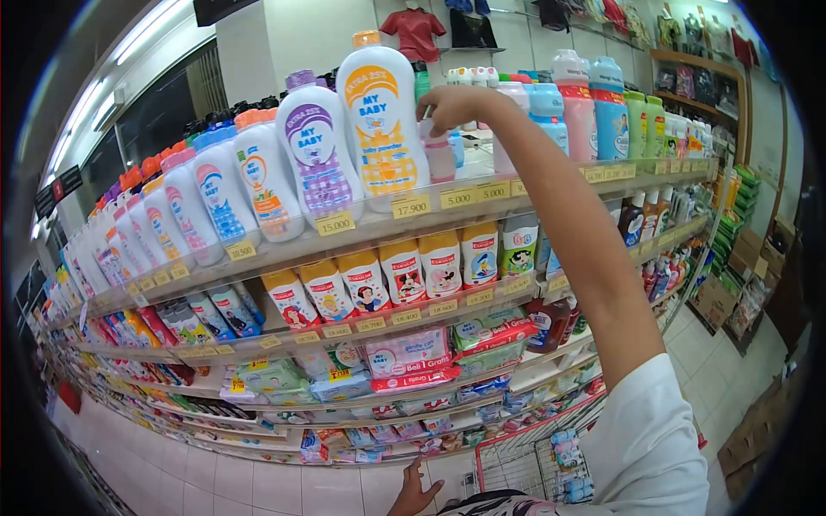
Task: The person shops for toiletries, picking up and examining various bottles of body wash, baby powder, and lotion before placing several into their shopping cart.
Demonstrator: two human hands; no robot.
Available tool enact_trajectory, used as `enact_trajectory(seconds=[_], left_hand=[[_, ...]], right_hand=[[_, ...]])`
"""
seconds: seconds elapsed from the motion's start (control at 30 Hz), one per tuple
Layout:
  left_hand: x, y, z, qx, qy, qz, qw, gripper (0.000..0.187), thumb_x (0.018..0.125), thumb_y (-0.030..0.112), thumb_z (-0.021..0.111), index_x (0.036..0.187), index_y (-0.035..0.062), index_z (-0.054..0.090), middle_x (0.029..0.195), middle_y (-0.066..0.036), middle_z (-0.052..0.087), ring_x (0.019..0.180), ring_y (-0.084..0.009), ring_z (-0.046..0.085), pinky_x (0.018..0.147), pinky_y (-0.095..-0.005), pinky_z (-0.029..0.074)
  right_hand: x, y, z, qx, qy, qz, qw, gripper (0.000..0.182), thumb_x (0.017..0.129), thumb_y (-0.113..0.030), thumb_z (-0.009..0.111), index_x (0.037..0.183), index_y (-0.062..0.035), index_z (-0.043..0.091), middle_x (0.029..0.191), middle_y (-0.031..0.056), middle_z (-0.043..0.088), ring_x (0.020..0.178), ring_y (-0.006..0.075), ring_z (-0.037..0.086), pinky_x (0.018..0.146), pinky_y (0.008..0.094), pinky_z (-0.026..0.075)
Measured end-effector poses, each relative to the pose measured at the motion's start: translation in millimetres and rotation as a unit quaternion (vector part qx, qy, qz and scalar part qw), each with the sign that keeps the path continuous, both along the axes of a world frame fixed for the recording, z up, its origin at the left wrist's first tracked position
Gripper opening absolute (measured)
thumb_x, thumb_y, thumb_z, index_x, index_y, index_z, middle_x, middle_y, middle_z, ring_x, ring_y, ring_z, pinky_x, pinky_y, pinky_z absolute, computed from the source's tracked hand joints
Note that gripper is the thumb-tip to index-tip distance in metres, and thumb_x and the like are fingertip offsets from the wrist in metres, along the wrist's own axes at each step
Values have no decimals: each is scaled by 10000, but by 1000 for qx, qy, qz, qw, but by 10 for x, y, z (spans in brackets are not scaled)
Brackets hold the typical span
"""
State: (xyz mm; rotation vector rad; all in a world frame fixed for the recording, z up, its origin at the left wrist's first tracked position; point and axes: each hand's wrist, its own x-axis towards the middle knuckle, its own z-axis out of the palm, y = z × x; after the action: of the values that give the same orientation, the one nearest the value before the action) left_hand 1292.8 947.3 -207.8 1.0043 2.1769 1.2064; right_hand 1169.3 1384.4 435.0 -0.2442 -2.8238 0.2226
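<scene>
My right hand (456, 107) reaches up to the top shelf, its fingers bent down around the top of a small pink bottle (441, 162). The bottle stands just right of a tall white baby powder bottle with an orange cap (376, 120). Beside that is a similar baby powder bottle with a purple cap (314, 155). A small blue bottle (457, 148) shows behind my right hand. Low at the bottom of the view, my left hand (416, 493) is empty with thumb and fingers apart, over the floor near the shopping cart (508, 443).
The shelf edge (301, 230) carries yellow price tags. Below stand yellow-capped bottles (402, 268) and packs of wipes (409, 353). Pink and blue bottles (575, 107) line the top shelf at right. Packages (568, 456) lie in the cart. Cardboard boxes (716, 297) sit at far right.
</scene>
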Motion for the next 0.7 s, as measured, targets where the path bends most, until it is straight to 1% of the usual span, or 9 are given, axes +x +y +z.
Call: enact_trajectory(seconds=[0.07,0.13,0.2,0.23,0.33,0.37,0.4,0.47,0.7], left_hand=[[-3,16,-5,25,16,17,999,796,864,222,700,1457,23,207,1406,-214,266,1292,-367,333,968,-449,430],[39,40,130,25,3,16,1000,799,862,222,700,1458,24,207,1405,-217,273,1296,-363,331,972,-449,429],[69,60,184,25,-8,17,1000,802,861,221,701,1460,25,206,1403,-220,279,1300,-360,329,976,-448,429],[86,55,182,15,-16,16,1000,803,860,221,700,1462,26,204,1404,-223,282,1292,-359,341,974,-449,432],[118,46,275,4,0,3,1000,800,861,221,695,1465,32,204,1401,-230,288,1271,-361,367,972,-447,439],[125,47,309,6,22,-7,1000,796,863,221,692,1466,38,206,1399,-235,292,1258,-364,382,971,-445,443],[125,37,311,4,25,-8,1000,796,863,221,692,1466,38,206,1399,-235,292,1258,-364,382,971,-445,443],[127,29,303,0,21,-2,1000,784,867,232,686,1462,34,214,1391,-244,300,1235,-371,406,967,-437,451],[142,3,320,17,-1,1,1000,755,870,243,682,1446,17,250,1383,-232,322,1223,-361,419,954,-425,459]], right_hand=[[-36,73,17,-45,-14,37,998,562,657,-134,758,1192,-57,604,1169,155,615,1056,292,599,875,375,487],[0,11,29,-22,-7,23,999,564,667,-187,752,1195,-59,601,1178,154,611,1061,292,598,867,395,491],[74,-79,55,12,20,-24,999,581,706,-287,739,1218,-58,588,1198,157,605,1030,287,616,811,399,519],[85,-124,39,68,37,-68,995,550,729,-386,735,1137,-30,636,1107,156,648,928,268,656,741,376,540],[111,-221,-33,83,52,-150,984,547,692,-410,763,1060,-14,681,1092,153,670,972,271,659,822,371,529],[130,-230,-23,61,44,-135,988,535,704,-401,774,1042,3,680,1045,150,685,892,266,680,772,368,546],[79,-180,-18,59,46,-136,988,535,704,-401,774,1042,3,680,1045,150,685,892,266,680,772,368,546],[-84,-30,-20,7,37,-87,995,414,739,-369,773,883,12,696,874,115,699,705,205,679,642,316,547],[-175,14,-74,-3,58,-63,996,332,754,-304,769,901,-15,698,867,96,697,705,192,678,649,301,546]])
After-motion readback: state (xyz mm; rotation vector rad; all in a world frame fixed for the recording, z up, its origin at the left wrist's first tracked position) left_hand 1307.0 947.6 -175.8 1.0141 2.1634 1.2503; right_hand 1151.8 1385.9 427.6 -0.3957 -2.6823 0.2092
